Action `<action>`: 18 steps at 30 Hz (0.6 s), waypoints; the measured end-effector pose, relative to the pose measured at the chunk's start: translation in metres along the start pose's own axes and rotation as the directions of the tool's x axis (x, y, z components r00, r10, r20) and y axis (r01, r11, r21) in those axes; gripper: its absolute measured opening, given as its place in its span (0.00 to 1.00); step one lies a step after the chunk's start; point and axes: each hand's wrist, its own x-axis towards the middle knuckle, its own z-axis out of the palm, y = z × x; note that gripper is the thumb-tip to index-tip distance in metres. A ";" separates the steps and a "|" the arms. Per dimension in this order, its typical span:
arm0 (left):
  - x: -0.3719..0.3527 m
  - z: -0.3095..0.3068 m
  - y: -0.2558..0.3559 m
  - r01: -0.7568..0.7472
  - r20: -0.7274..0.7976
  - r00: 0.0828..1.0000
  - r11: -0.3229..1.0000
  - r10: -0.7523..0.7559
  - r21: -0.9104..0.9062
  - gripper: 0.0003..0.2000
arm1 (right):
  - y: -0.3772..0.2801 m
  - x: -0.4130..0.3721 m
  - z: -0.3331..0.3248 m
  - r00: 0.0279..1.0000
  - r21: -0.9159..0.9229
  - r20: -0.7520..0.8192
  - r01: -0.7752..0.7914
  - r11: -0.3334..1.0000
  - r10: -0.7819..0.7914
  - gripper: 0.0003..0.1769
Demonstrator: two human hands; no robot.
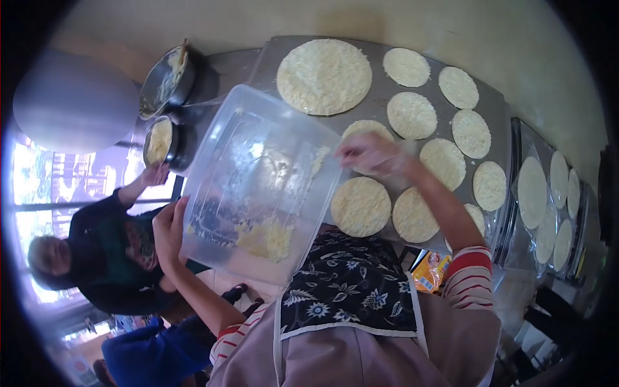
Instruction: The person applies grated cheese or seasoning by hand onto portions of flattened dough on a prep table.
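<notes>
My left hand (169,226) grips the left rim of a clear plastic container (225,155), which tilts over the table's front edge. Pale yellow shreds like grated cheese (264,238) lie in it, mostly in the lower corner. My right hand (374,153) is at the container's right rim, above a round flat base (366,129) it partly covers. Its fingers are bunched and slightly blurred; what they hold, if anything, is hidden. Around it lie several round bases with pale topping, among them a large one (324,77) and a smaller one (361,208).
A metal tray (258,71) bears the bases. More bases lie under plastic wrap (532,193) at right. Far left stand a large metal bowl (149,90) and a smaller bowl (175,143), touched by another person's hand (155,174). A yellow packet (431,271) sits below the table edge.
</notes>
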 end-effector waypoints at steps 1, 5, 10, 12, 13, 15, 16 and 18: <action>-0.002 0.003 0.005 0.007 -0.013 1.000 0.999 -0.008 -0.049 0.16 | -0.009 0.018 0.030 0.993 -0.141 0.083 0.094 0.986 -0.083 0.11; -0.003 0.002 0.011 0.039 -0.042 0.998 0.999 -0.040 -0.030 0.16 | 0.073 0.086 0.135 0.968 -0.330 -0.227 0.028 0.944 -0.108 0.14; -0.013 0.001 0.021 0.001 -0.087 0.996 1.000 -0.002 -0.006 0.18 | 0.038 0.096 0.165 0.996 -0.451 0.072 0.082 0.889 -0.056 0.13; -0.013 0.001 0.020 0.013 -0.082 0.997 1.000 -0.012 0.014 0.19 | 0.021 0.089 0.172 0.981 -0.510 0.193 0.101 0.854 -0.001 0.13; -0.015 0.000 0.020 0.018 -0.086 0.996 1.000 -0.017 0.011 0.19 | 0.014 0.084 0.174 0.969 -0.540 0.245 0.108 0.835 0.033 0.13; -0.015 -0.002 0.024 0.025 -0.076 0.997 1.000 -0.024 0.018 0.19 | 0.002 0.071 0.176 0.937 -0.602 0.332 0.125 0.789 0.106 0.13; -0.015 0.000 0.020 0.006 -0.095 0.995 1.000 -0.007 -0.007 0.19 | -0.002 0.065 0.178 0.919 -0.633 0.366 0.131 0.763 0.145 0.13; -0.014 0.000 0.019 0.013 -0.089 0.996 1.000 -0.013 0.003 0.19 | 0.072 0.060 0.248 0.887 -0.428 0.400 0.403 0.809 -0.231 0.17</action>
